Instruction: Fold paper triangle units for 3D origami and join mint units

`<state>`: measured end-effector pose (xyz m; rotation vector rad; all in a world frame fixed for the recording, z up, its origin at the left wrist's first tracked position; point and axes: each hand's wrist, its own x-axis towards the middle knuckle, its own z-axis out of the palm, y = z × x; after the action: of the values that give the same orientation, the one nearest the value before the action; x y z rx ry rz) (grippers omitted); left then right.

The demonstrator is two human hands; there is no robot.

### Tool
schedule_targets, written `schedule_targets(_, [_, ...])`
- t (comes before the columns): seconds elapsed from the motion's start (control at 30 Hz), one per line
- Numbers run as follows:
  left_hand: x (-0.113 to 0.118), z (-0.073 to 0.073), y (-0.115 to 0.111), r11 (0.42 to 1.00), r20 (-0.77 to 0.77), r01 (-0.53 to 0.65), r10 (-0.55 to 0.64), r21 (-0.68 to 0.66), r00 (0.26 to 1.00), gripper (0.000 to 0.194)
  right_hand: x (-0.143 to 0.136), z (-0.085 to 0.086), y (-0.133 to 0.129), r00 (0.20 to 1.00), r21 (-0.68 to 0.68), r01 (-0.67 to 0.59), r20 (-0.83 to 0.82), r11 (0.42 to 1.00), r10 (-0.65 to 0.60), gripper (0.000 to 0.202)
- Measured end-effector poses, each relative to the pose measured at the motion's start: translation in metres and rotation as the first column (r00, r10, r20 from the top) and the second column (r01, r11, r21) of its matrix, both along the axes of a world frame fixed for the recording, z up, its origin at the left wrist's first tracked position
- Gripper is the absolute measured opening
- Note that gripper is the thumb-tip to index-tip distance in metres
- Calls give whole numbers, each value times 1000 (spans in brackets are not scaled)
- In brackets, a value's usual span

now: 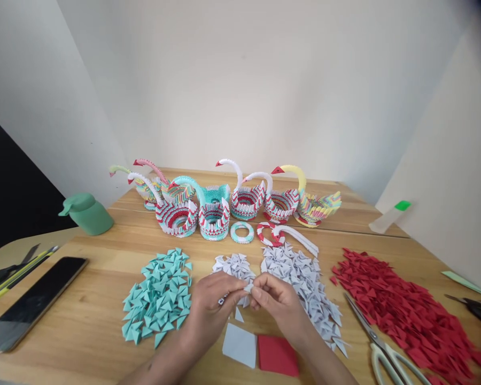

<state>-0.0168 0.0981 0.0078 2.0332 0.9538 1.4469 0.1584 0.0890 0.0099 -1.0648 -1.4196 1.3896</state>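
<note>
My left hand (213,300) and my right hand (279,300) meet at the middle of the table, both pinching a small white folded paper piece (248,288) between thumbs and fingers. Beneath them lie a square of white paper (239,345) and a square of red paper (278,355), side by side. A smaller pile of white folded triangles (233,263) sits just behind my hands, partly covered by them. The larger white pile (294,267) is to the right of it. On the left spreads a pile of teal folded triangles (160,297).
Several folded-paper swans (214,216) stand at the back, with a teal-and-white ring (242,232) before them. Red triangles (396,310) and scissors (379,342) lie right. A phone (36,302) and green pot (87,214) are left. A green-capped bottle (388,217) stands back right.
</note>
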Motion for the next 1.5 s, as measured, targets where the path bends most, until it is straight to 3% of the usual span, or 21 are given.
schedule_targets(0.37, [1,3,-2,978,47,69,-60,-199,997,12,-2,-2,0,999,14,20,27,1000,-20,24])
schedule_targets(0.53, [3,9,-2,899,131,105,-54,-426,990,15,-1,-1,-1,996,60,41,80,997,-46,22])
schedule_targets(0.63, [4,10,-3,857,175,144,-64,-494,983,15,-2,1,-3,987,125,56,145,991,-74,21])
schedule_targets(0.8, [4,6,-2,805,276,258,-122,-535,953,19,-5,3,-6,930,348,69,316,935,-186,25])
schedule_targets(1.0, [4,-1,3,750,414,314,-60,-582,908,21,-4,1,-2,923,364,57,335,930,-187,18])
schedule_targets(1.23, [7,0,5,654,565,445,-33,-611,824,28,-4,-5,0,895,447,100,351,889,-277,18])
schedule_targets(1.33, [7,-3,5,625,593,478,-29,-617,804,26,-5,-5,-1,880,484,64,384,873,-278,19])
schedule_targets(1.5, [10,-11,6,584,665,558,-40,-590,746,27,-6,-7,-3,830,621,17,429,784,-357,21])
